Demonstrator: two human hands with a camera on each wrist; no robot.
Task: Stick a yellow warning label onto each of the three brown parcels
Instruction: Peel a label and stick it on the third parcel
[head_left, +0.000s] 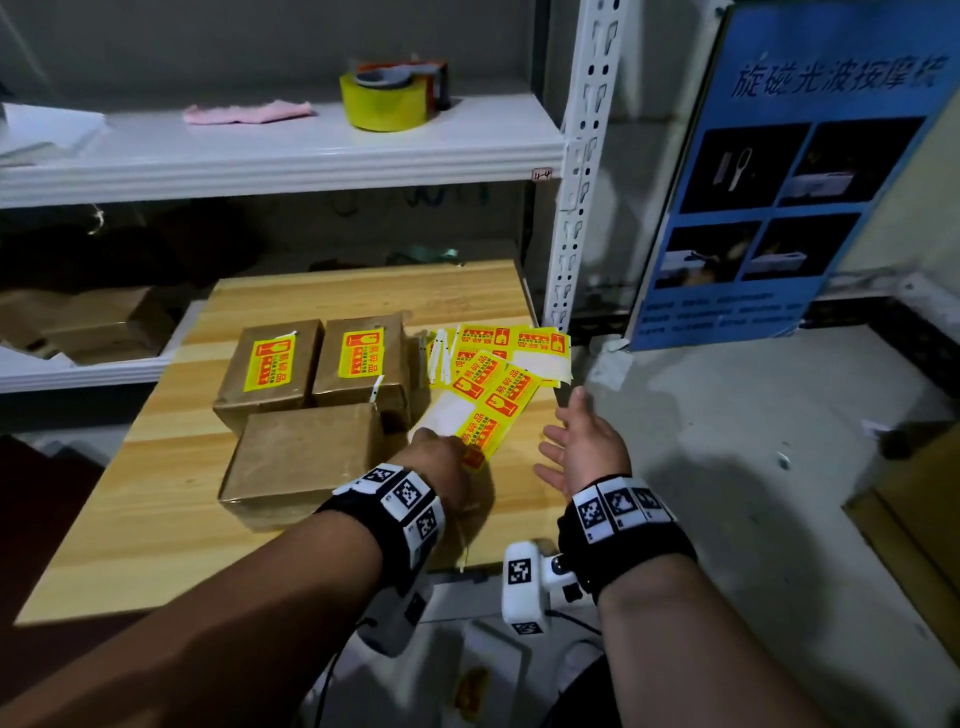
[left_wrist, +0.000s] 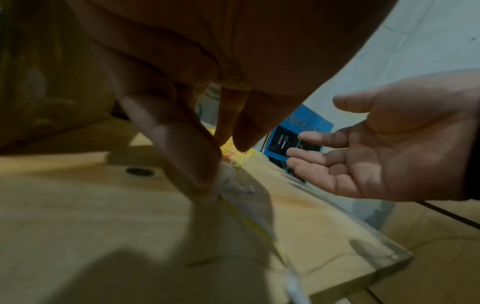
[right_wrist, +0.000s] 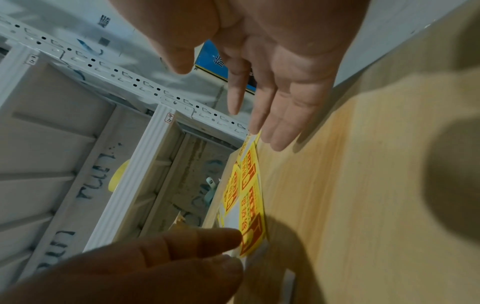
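On the wooden table (head_left: 156, 519), the two far brown parcels (head_left: 270, 369) (head_left: 363, 358) each carry a yellow warning label. The near parcel (head_left: 306, 457), toward the table's front edge, is bare, so the third label is the step in hand. Just right of it, the left hand (head_left: 441, 457) pinches the near corner of a label sheet (head_left: 488, 426) from the loose pile by the right edge. The right hand (head_left: 587, 441) hovers apart, fingers spread, holding nothing. Next, a label likely needs peeling from its backing, probably with the right hand's help, then carrying to the bare parcel.
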